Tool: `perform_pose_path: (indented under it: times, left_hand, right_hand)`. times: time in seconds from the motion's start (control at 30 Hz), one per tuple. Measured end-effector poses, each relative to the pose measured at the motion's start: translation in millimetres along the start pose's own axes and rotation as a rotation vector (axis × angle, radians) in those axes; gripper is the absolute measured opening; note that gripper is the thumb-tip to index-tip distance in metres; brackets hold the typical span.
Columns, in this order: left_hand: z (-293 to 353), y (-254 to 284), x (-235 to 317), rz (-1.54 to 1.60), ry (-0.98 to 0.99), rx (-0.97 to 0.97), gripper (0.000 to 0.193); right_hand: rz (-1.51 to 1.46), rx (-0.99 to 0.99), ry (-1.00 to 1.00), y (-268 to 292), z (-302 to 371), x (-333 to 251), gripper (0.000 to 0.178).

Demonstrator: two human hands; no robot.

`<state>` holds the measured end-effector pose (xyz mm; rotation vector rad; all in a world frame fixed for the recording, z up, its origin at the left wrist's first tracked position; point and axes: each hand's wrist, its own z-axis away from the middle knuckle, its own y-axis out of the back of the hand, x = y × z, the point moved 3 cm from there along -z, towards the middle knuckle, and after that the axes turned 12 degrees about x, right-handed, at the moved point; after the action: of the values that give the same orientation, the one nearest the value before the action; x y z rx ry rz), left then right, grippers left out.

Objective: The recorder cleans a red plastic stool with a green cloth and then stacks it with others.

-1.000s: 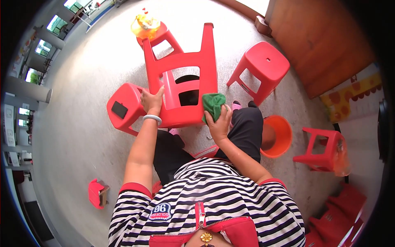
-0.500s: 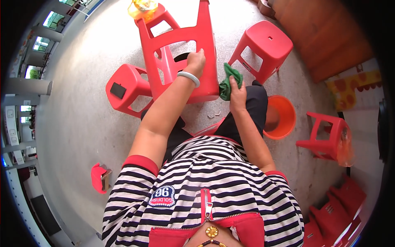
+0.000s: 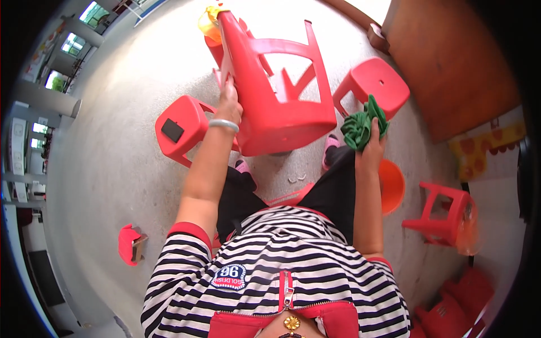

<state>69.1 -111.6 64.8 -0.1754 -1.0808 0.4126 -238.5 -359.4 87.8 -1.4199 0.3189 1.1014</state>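
Observation:
A large red plastic stool [image 3: 284, 124] is tipped in front of me, its seat end toward me and its legs pointing away. My left hand [image 3: 229, 104] grips its left side, the fingers partly hidden at an opening there. To the right of the stool, my right hand [image 3: 372, 147] holds a bunched green cloth [image 3: 356, 129] up, apart from the stool.
A red stool with a dark flat object [image 3: 172, 130] on its seat stands left; another stool [image 3: 380, 84] stands right. An orange bucket [image 3: 393, 186] sits beside my right forearm. Further right is a tipped stool [image 3: 445, 217]. A brown panel [image 3: 451, 67] rises far right.
The large stool has turned and shifted right. My left hand has moved from its middle to its left side. My right hand has carried the cloth rightward, away from the stool.

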Motion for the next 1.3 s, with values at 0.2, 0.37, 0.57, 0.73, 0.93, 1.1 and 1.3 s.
perform_pose_path:
  times: [0.2, 0.37, 0.57, 0.73, 0.93, 1.1, 1.3]
  left_hand:
    - [-27, 76, -47, 0.069, 0.201, 0.008, 0.046]
    - [-25, 94, -60, -0.013, 0.166, 0.103, 0.055]
    - [-24, 112, -72, -0.016, 0.214, 0.098, 0.063]
    - [-34, 122, -78, 0.538, 0.018, -0.382, 0.035]
    - [-43, 130, -89, -0.172, -0.168, 0.079, 0.053]
    - [-28, 113, -82, -0.177, -0.015, 0.213, 0.067]
    - [-36, 106, -93, -0.048, 0.069, 0.235, 0.073]
  right_hand:
    - [0.157, -0.115, 0.008, -22, 25, 1, 0.034]
    - [0.720, -0.411, 0.501, -51, 33, 29, 0.035]
    - [0.899, -0.772, 0.884, -150, 96, 93, 0.055]
    - [1.056, -1.017, 1.159, -220, 131, 181, 0.045]
    - [1.278, -1.012, 1.288, -270, 95, 226, 0.027]
    - [1.672, -0.700, 1.229, -288, 30, 217, 0.024]
    - [1.889, -0.317, 1.089, -250, -84, 155, 0.025]
